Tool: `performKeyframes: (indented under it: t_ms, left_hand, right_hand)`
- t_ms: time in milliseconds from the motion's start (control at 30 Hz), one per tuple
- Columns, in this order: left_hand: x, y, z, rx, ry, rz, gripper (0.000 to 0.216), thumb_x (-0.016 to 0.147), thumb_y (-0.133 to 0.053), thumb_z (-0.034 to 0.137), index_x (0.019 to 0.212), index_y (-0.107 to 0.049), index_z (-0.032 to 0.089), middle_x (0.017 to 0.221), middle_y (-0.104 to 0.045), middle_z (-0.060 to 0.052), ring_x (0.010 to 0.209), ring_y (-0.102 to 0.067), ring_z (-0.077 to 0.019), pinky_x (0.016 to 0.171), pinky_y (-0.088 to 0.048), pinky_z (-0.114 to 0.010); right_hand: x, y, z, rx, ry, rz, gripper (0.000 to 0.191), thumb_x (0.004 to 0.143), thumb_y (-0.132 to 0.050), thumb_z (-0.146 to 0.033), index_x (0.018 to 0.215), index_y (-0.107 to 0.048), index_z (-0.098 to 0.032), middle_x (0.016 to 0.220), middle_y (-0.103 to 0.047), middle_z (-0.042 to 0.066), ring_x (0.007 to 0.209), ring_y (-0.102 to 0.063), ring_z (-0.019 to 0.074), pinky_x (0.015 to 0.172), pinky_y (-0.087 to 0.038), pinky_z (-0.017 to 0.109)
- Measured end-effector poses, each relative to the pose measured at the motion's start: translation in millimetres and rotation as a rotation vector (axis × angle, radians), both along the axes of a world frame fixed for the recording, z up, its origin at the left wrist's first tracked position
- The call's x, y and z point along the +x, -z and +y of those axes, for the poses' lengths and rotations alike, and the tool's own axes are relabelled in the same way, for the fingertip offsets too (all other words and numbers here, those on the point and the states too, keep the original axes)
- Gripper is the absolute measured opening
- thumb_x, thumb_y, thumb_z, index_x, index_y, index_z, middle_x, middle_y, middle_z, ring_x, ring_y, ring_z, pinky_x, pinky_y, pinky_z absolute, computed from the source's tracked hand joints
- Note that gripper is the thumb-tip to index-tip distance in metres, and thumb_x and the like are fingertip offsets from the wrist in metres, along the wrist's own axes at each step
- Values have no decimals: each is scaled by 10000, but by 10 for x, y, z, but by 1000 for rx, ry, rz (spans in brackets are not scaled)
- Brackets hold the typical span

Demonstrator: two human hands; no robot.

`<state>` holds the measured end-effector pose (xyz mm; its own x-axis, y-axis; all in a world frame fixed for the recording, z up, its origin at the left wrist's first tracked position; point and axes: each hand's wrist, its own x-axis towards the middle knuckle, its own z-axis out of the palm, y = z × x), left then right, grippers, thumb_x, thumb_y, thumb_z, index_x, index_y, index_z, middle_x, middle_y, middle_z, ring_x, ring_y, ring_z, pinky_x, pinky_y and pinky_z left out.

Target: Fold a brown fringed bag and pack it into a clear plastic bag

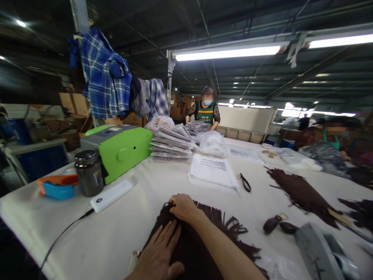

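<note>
1. From my remote seat, I see the left hand (163,247) lying flat, its fingers stretched out and only slightly apart, palm down on the dark brown fringed piece (194,249).
2. The right hand (185,208) bends over the far end of that piece, fingers curled down; whether they pinch the material or merely press on it, I cannot tell.
3. The piece lies on the white table (113,237), at the near edge of my view, partly covered by both hands and the right forearm.
4. I'd judge it soft, light and limp, suede-like, with little slip and nothing fragile in the body. I would hold it by the broad body or the far edge, with a flat palm to steady it.
5. The fringe (224,221) spreads loosely on the right; I'd expect single strands to tangle or stretch, so I'd not lift by them.
6. A metal clasp (133,258) shows at its left edge, likely hard and able to snag.
7. Farther out lie a small strap (246,183) and another fringed piece (300,190).
</note>
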<state>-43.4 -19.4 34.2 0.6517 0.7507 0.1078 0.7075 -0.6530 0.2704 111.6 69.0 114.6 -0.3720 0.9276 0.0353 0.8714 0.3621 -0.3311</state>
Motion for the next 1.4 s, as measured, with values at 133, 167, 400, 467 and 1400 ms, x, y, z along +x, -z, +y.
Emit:
performKeyframes:
  t_ms: [133,167,400,467,1400]
  left_hand:
    - [7,-40,-56,-19,-13,-32,831,868,-450,670,1462,18,324,1546,-136,-101,1411,-226,-359,1132,-277,-572]
    - [10,-44,-64,-25,-14,-37,833,863,-449,677,1472,-10,317,1548,-144,-104,1412,-228,-359,1132,-272,-574]
    - [-42,-155,-188,-20,-47,-183,664,890,-444,636,1445,-398,274,1530,-349,-88,1369,-377,-329,1111,-364,-490]
    - [-134,-248,-153,5,-133,-279,489,960,-357,541,1348,-524,296,1448,-495,-41,1305,-480,-260,1089,-419,-394]
    - [-233,-642,377,-211,-251,-518,563,966,-264,503,1405,-434,194,1495,-431,-55,1375,-380,-190,1160,-277,-367]
  right_hand:
    - [-72,-77,-15,23,-53,-83,306,730,-598,-155,1005,-704,-235,1000,-744,59,1031,-647,239,967,-369,387]
    - [-85,-106,-29,25,-56,-91,309,736,-589,-151,1014,-697,-231,1000,-741,67,1032,-645,243,969,-365,395]
    - [-35,-154,-159,-116,84,-16,229,653,-688,-206,882,-684,-220,846,-726,31,777,-668,201,618,-441,257]
    - [29,-94,-188,-165,118,24,154,653,-719,-239,802,-688,-218,756,-711,9,718,-659,178,577,-426,236]
    - [844,569,-1556,471,-181,27,608,854,-616,-419,1400,-430,-226,1408,-528,74,1291,-466,291,1076,-347,476]
